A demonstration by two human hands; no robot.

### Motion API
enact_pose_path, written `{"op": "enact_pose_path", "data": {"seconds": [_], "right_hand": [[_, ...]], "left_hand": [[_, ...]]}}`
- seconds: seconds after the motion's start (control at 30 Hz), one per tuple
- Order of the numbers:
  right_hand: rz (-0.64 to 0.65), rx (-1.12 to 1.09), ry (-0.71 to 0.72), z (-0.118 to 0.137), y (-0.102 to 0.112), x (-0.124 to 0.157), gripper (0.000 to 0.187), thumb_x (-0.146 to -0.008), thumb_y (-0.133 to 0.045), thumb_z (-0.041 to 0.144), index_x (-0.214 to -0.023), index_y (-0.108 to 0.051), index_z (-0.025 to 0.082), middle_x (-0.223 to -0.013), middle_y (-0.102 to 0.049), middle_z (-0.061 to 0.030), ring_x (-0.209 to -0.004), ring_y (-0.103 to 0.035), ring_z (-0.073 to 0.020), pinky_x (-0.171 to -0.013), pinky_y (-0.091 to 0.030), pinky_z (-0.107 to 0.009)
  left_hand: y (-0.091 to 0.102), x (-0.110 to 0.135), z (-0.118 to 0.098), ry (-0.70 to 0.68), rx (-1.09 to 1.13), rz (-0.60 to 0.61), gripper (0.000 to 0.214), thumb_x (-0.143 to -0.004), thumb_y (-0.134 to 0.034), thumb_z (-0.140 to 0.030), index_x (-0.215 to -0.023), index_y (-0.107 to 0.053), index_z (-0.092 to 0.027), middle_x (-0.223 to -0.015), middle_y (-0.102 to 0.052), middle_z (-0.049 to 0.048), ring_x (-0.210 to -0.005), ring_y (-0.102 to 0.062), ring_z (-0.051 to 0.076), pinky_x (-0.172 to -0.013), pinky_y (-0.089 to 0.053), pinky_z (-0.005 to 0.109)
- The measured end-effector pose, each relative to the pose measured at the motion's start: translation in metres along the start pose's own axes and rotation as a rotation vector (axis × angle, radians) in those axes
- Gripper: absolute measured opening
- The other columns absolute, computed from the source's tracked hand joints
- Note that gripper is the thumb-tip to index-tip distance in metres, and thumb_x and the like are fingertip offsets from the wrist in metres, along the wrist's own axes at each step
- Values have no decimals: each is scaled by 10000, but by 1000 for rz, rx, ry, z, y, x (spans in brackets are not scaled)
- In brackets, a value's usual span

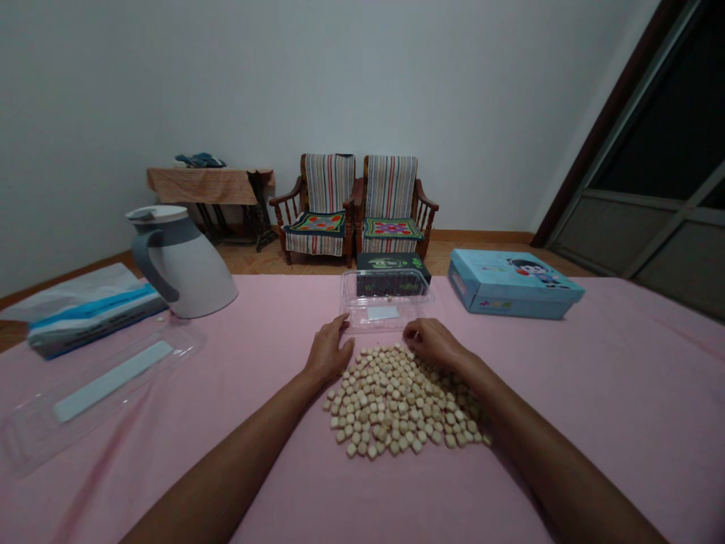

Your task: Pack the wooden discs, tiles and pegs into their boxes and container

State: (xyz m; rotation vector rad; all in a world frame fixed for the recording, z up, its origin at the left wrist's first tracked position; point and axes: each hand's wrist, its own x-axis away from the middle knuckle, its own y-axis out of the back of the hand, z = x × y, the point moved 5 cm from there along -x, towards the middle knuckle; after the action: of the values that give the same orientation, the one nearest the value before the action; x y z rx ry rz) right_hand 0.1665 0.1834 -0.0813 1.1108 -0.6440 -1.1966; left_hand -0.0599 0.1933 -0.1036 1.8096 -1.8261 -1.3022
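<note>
A heap of small beige wooden cubes [390,400] with rounded edges lies on the pink tablecloth between my forearms. Behind it stands a clear plastic container [354,319] with a white label showing through. My left hand [328,352] rests beside the heap, its thumb apart from the fingers, fingertips at the container's front left corner. At the front right corner, my right hand [435,344] hovers over the heap's back edge with fingers curled together. What lies between those fingertips is too small and hidden to make out.
A black box [393,263] stands behind the container, a light-blue box [513,283] to the right. On the left are a grey-and-white thermos jug [192,264], a tissue pack [99,321] and a clear plastic lid [107,389]. Two wooden armchairs [320,204] stand beyond the table.
</note>
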Motion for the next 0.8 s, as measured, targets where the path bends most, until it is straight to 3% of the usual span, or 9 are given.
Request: {"op": "enact_pose_path", "data": {"seconds": [0.1,0.23,0.3,0.43,0.5,0.57,0.67,0.8], "right_hand": [[13,38,-7,2,-2,1,194,-698,-530,96,-800,-682,159,-850,-672,-74,-774,-595,-156,-693,-417,-239],[1,-33,-3,5,15,0,149,-642,-556,82,-727,-649,161,-758,-653,-40,-673,-577,-135,-621,-412,-225],[-117,-109,-10,7,32,-2,133,-640,-553,81,-711,-630,163,-722,-638,-22,-626,-566,-122,-605,-418,-224],[-553,-271,22,10,69,3,218,-729,-529,150,-923,-628,155,-904,-621,-62,-688,-590,-129,-640,-462,-250],[-632,-323,77,12,72,4,256,-760,-518,169,-995,-620,165,-969,-615,-72,-734,-600,-134,-669,-475,-262],[-568,-329,96,12,64,2,201,-773,-514,169,-925,-645,176,-891,-642,-51,-715,-600,-135,-670,-473,-261],[-330,-255,117,15,37,-3,153,-765,-526,153,-804,-671,182,-778,-669,-31,-700,-599,-141,-666,-458,-254],[-77,-115,87,22,3,-3,170,-744,-554,165,-848,-689,170,-855,-685,-60,-760,-602,-156,-701,-441,-252]], "left_hand": [[0,0,-1,1,-1,-3,521,-749,-569,-168,-1259,-463,-153,-1112,-643,102,-1029,-572,230,-928,-436,413],[1,0,-2,0,-8,1,519,-747,-567,-173,-1256,-468,-149,-1109,-646,102,-1026,-573,230,-931,-437,406],[1,0,-3,-1,-16,9,519,-748,-566,-177,-1257,-468,-144,-1113,-644,106,-1028,-572,233,-934,-434,407],[1,0,-2,-2,-18,9,521,-753,-560,-184,-1263,-462,-142,-1124,-639,106,-1042,-564,232,-942,-427,404],[1,1,-1,-1,-21,11,523,-757,-555,-189,-1267,-456,-142,-1131,-634,105,-1047,-559,232,-942,-426,402],[0,1,-1,-2,-25,17,524,-759,-551,-192,-1270,-450,-141,-1136,-631,104,-1049,-555,233,-945,-423,404],[0,1,-1,-6,-26,19,524,-758,-548,-185,-1271,-447,-145,-1136,-631,99,-1051,-550,233,-946,-422,404],[1,1,-2,-3,-23,24,526,-758,-547,-182,-1273,-447,-139,-1142,-628,102,-1053,-550,234,-943,-424,403]]}}
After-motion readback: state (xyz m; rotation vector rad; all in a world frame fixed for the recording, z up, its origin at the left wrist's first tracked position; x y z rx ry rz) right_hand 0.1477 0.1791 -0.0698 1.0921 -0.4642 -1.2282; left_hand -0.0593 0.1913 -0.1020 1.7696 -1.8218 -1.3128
